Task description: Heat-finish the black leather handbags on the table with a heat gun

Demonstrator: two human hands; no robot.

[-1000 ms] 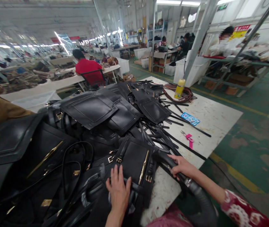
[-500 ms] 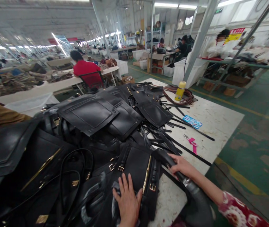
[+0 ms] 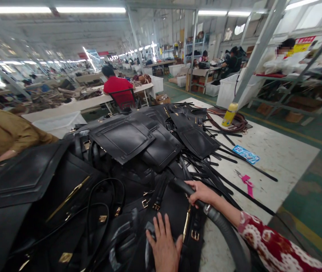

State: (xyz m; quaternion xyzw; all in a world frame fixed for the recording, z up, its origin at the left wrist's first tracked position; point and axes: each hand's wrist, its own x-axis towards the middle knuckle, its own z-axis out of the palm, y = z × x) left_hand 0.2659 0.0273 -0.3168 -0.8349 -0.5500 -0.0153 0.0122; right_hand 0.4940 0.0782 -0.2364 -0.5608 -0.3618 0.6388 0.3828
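My left hand (image 3: 165, 245) lies flat with its fingers spread on a black leather bag piece (image 3: 175, 204). My right hand (image 3: 202, 192) is wrapped round a black nozzle (image 3: 184, 187) joined to a thick grey-black hose (image 3: 225, 226). The nozzle's end is over the bag piece, above its gold zipper (image 3: 187, 223). Gold buckles (image 3: 195, 235) and straps lie on both sides of that zipper. Whether the nozzle touches the leather, I cannot tell.
More black bag pieces (image 3: 124, 138) are heaped on the white table (image 3: 285, 158). Pink-handled snippers (image 3: 247, 181), a blue card (image 3: 246, 154), a yellow bottle (image 3: 229, 114) and brown cords (image 3: 242, 124) lie right. A person's brown sleeve (image 3: 22, 130) is at left.
My right hand has moved the nozzle left and inward over the bag piece. My left hand stays flat on it. The view has turned left, and more of the brown-sleeved person shows.
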